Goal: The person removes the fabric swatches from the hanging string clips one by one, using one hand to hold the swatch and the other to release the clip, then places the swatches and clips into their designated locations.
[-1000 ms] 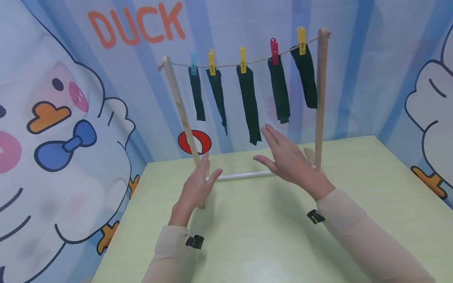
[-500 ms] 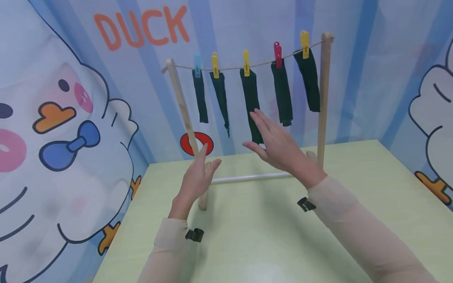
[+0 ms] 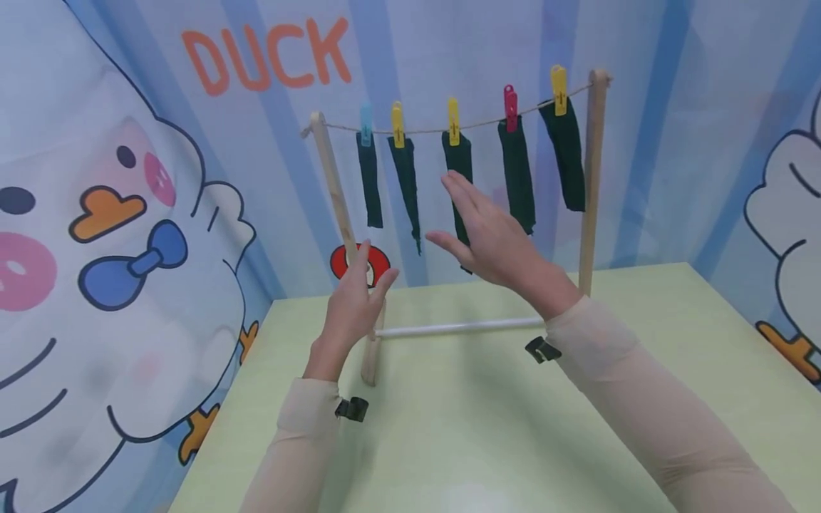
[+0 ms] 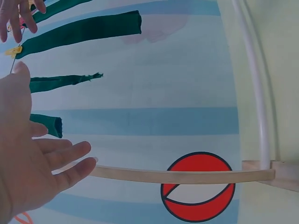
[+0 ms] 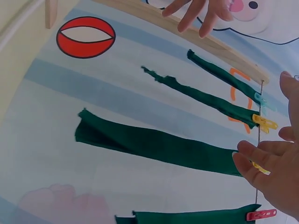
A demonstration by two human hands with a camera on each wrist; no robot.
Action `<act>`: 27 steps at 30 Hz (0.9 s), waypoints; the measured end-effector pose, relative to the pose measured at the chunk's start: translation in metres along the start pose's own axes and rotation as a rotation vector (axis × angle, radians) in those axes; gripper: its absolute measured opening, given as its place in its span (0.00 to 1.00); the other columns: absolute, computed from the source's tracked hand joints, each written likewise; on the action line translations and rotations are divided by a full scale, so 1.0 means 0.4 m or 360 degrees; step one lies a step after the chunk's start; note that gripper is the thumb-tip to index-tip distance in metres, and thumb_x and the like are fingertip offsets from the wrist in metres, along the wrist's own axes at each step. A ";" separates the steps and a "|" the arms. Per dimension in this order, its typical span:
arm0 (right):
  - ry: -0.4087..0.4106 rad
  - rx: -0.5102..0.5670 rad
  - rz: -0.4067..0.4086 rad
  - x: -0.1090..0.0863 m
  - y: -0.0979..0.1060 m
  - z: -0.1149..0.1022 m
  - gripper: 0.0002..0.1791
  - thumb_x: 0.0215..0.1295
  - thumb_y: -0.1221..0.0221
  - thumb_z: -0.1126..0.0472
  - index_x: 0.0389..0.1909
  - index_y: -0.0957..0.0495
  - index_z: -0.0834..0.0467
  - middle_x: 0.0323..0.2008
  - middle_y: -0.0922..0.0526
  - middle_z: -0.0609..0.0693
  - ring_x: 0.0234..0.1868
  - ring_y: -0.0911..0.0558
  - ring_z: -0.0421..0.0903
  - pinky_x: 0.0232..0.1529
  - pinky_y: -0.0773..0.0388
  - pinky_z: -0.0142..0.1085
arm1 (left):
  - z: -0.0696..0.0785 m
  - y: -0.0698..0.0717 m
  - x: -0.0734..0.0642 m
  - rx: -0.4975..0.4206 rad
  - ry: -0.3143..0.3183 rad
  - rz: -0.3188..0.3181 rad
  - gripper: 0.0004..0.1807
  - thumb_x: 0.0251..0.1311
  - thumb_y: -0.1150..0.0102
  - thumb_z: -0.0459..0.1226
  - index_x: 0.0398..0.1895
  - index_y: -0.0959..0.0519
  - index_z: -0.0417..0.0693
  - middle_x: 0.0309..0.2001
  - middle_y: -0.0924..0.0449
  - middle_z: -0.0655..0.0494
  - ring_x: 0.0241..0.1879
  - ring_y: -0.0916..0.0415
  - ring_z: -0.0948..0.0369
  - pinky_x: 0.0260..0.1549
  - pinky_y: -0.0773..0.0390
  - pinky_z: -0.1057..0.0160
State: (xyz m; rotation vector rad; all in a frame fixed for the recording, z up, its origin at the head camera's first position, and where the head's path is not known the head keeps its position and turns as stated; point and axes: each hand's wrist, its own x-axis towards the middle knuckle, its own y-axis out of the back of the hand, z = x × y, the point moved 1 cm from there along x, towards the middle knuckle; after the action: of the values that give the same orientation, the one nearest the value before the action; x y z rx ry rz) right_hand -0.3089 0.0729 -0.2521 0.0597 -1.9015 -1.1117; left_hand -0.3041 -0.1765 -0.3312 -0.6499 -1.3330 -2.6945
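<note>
Several dark green cloth strips hang from a twine line [image 3: 423,132], among them a middle strip [image 3: 457,153] held by a yellow clothespin [image 3: 454,122]. A blue clothespin [image 3: 365,125] and a red clothespin [image 3: 510,108] hold others. My right hand [image 3: 494,239], fingers extended and thumb apart, is raised in front of the middle strip and covers part of it. Whether it touches the cloth cannot be told. My left hand [image 3: 351,303] is lifted beside the left wooden post [image 3: 333,185], thumb spread, holding nothing. Its fingers overlap the post in the left wrist view.
The rack has a right wooden post [image 3: 593,178] and a white crossbar [image 3: 458,328] low between the posts. It stands on a pale green table [image 3: 436,427]. Behind hangs a blue striped backdrop [image 3: 648,178] printed with ducks.
My right hand has moved up and left, from below the strips to in front of the middle one. The left hand has risen slightly along the left post. The view has shifted a little.
</note>
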 end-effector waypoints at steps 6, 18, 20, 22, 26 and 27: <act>0.0035 0.0037 0.0038 0.049 0.017 -0.025 0.46 0.69 0.40 0.42 0.79 0.49 0.57 0.78 0.46 0.55 0.76 0.41 0.51 0.64 0.30 0.50 | 0.019 0.013 0.025 -0.0010 -0.0074 0.0091 0.46 0.69 0.56 0.66 0.81 0.52 0.52 0.77 0.44 0.48 0.69 0.35 0.47 0.59 0.29 0.40; 0.0016 0.0149 -0.0010 0.172 0.050 -0.070 0.45 0.71 0.42 0.42 0.79 0.50 0.59 0.77 0.44 0.53 0.59 0.21 0.49 0.63 0.28 0.44 | 0.011 0.018 0.063 -0.0062 -0.0132 0.0207 0.46 0.70 0.57 0.65 0.81 0.52 0.50 0.78 0.47 0.52 0.72 0.40 0.51 0.64 0.34 0.43; 0.0027 0.0145 -0.0001 0.191 0.060 -0.075 0.44 0.71 0.43 0.43 0.79 0.50 0.59 0.77 0.44 0.53 0.58 0.21 0.49 0.63 0.28 0.44 | 0.011 0.019 0.070 -0.0098 -0.0128 0.0193 0.47 0.69 0.57 0.66 0.81 0.54 0.52 0.79 0.49 0.54 0.74 0.43 0.51 0.66 0.36 0.43; 0.0029 0.0143 -0.0001 0.210 0.068 -0.078 0.44 0.72 0.43 0.43 0.79 0.50 0.58 0.77 0.44 0.53 0.56 0.20 0.49 0.62 0.27 0.43 | 0.011 0.020 0.076 -0.0120 -0.0106 0.0171 0.47 0.69 0.57 0.66 0.81 0.56 0.53 0.79 0.51 0.54 0.74 0.44 0.52 0.66 0.37 0.43; 0.0020 0.0185 -0.0012 0.251 0.078 -0.081 0.42 0.73 0.44 0.45 0.79 0.50 0.58 0.74 0.38 0.55 0.49 0.19 0.47 0.53 0.21 0.38 | 0.009 0.022 0.088 -0.0155 -0.0062 0.0149 0.48 0.69 0.55 0.65 0.81 0.59 0.53 0.75 0.43 0.50 0.65 0.32 0.52 0.62 0.30 0.47; 0.0014 0.0208 -0.0017 0.262 0.080 -0.082 0.42 0.73 0.44 0.46 0.79 0.50 0.58 0.73 0.38 0.55 0.47 0.19 0.46 0.51 0.20 0.36 | 0.007 0.022 0.091 -0.0160 -0.0051 0.0147 0.48 0.69 0.55 0.65 0.81 0.59 0.53 0.75 0.42 0.49 0.63 0.29 0.52 0.61 0.28 0.48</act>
State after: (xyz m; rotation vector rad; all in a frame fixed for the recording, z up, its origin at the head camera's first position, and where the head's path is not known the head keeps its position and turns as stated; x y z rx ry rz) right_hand -0.3355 0.0234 -0.1523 0.1479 -1.9661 -0.9912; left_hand -0.3341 -0.1752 -0.3084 -0.7472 -1.1500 -2.7014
